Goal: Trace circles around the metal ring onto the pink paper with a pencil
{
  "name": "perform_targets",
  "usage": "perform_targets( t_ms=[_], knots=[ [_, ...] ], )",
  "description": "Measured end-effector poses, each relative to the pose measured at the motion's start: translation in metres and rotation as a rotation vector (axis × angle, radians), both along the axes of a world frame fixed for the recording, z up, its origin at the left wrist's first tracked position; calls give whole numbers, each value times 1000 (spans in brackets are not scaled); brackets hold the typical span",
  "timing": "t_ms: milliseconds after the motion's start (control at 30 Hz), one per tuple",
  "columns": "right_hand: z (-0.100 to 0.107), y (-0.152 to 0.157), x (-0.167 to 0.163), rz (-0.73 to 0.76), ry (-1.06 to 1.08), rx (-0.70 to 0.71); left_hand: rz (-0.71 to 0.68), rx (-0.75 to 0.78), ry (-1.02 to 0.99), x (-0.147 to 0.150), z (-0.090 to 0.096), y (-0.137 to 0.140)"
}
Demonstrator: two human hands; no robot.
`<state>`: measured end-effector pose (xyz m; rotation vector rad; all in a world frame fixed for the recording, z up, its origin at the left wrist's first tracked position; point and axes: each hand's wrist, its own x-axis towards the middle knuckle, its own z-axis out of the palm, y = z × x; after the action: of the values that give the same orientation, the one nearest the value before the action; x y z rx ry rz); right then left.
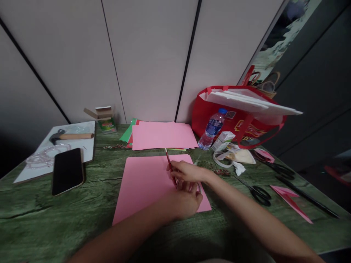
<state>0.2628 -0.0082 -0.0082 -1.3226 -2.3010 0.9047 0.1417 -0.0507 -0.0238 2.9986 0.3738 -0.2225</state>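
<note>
A sheet of pink paper (145,182) lies flat on the table in front of me. Over its right half, my right hand (188,171) is closed around a slim red pencil (168,159), whose upper end leans away from me. Just below it, my left hand (186,203) rests on the sheet with curled fingers, close against the right fingertips. A curved, pale edge of a round thing (200,187) shows beside the left fingers; most of it is hidden by the hands.
Behind the sheet lies a pink paper stack (164,136). To the left are a phone (68,171) and a hammer (74,136); a small open box (106,123) stands behind. To the right are a water bottle (212,129), red bag (233,117), tape roll (219,160) and scissors (259,193).
</note>
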Motion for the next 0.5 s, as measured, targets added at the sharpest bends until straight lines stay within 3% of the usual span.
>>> perform_targets(
  t_ms=[300,500],
  knots=[
    [-31,10,41,-297,339,-116,-18,48,-103,-3,-12,1],
    [-35,2,66,-520,575,-208,-84,41,-123,-9,-11,5]
  ],
)
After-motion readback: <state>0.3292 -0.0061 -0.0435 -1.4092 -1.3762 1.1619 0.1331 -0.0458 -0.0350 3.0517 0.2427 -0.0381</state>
